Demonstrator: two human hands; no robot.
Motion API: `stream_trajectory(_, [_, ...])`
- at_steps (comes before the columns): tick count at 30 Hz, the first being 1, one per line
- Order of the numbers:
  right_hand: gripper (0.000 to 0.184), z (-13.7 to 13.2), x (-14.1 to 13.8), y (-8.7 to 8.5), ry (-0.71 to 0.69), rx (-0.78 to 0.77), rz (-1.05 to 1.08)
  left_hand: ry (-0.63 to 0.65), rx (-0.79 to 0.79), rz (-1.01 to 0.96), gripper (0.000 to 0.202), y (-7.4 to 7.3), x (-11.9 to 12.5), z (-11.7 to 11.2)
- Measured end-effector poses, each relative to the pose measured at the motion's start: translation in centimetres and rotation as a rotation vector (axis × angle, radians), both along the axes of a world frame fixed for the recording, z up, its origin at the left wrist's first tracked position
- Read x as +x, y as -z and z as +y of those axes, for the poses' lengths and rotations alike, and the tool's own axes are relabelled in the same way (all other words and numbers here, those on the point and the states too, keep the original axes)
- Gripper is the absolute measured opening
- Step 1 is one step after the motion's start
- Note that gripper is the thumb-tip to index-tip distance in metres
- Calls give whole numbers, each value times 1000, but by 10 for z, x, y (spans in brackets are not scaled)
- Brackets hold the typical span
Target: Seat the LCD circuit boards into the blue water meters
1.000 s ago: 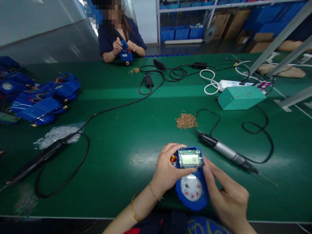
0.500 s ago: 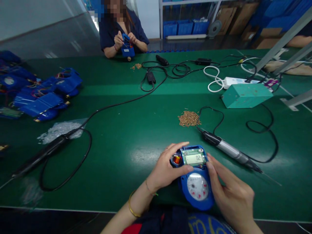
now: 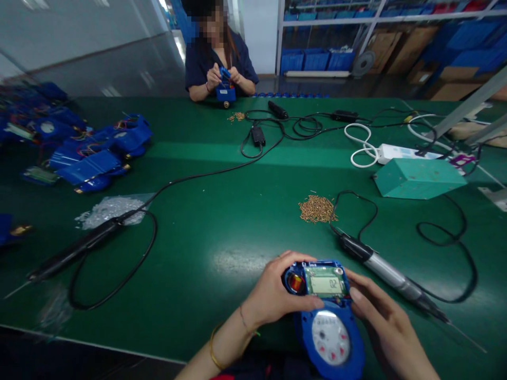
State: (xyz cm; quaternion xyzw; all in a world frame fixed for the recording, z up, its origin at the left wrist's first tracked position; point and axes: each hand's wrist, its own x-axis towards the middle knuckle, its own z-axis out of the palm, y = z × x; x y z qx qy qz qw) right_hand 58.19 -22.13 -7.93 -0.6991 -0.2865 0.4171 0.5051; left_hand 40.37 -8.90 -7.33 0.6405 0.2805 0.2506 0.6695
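Green surface (image 3: 222,221) carried a rigid blue meter (image 3: 328,316), exposed screen likely fragile; left hand (image 3: 273,295) and right hand (image 3: 390,332) closed around its sides, safest hold.

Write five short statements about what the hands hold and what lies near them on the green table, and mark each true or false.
1. Both hands grip one blue meter. True: the left hand and right hand clasp its sides.
2. The electric screwdriver is in the right hand. False: it lies on the table, right of the meter.
3. A pile of small brass screws lies beyond the meter. True.
4. The meter's small display faces down. False: it faces up.
5. The co-worker opposite has empty hands. False: they hold a blue part.
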Motion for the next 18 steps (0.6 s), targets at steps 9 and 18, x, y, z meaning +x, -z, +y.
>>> stream_trajectory(9, [44, 58, 68, -9, -344, -14, -207, -22, -10, -20, 62, 8, -2, 3])
stream_trajectory(18, [20, 181, 50, 33, -679, -166, -886, 74, 41, 40, 63, 1, 11, 16])
